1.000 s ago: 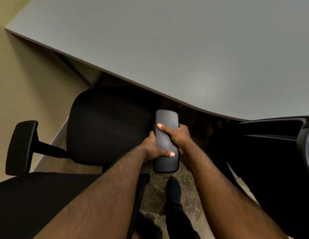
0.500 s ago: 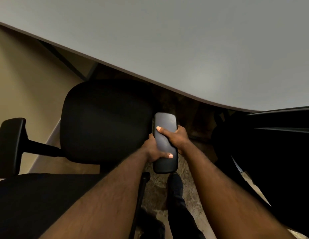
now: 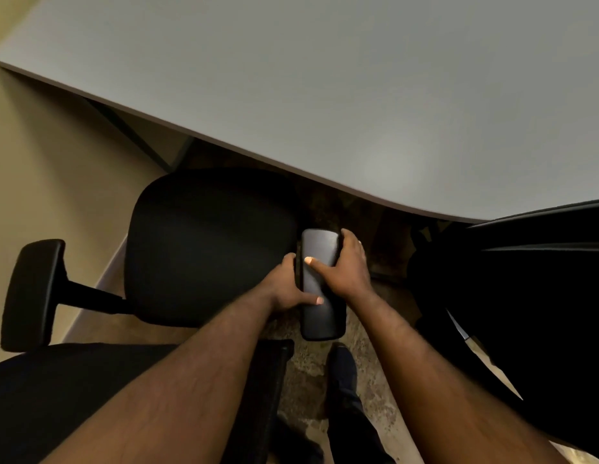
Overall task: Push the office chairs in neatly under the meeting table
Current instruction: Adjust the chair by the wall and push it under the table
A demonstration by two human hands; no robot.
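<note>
The big grey meeting table (image 3: 358, 95) runs off the top and right edges. Two office chairs show. The chair (image 3: 211, 242) in front has its seat edge just under the table, and its back is cut off at the bottom. The second chair (image 3: 525, 279) on the right is too dark to make out. Two armrests show — the right armrest (image 3: 320, 286) is gripped by both hands, left hand (image 3: 284, 289) and right hand (image 3: 348, 272), fingers wrapped round it. The left armrest (image 3: 32, 293) stands free. One shoe (image 3: 341, 363) peeks out below.

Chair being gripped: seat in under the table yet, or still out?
Mostly out. The seat lies almost wholly clear of the table edge; only its far corner tucks under. Both hands grip the armrest.
</note>
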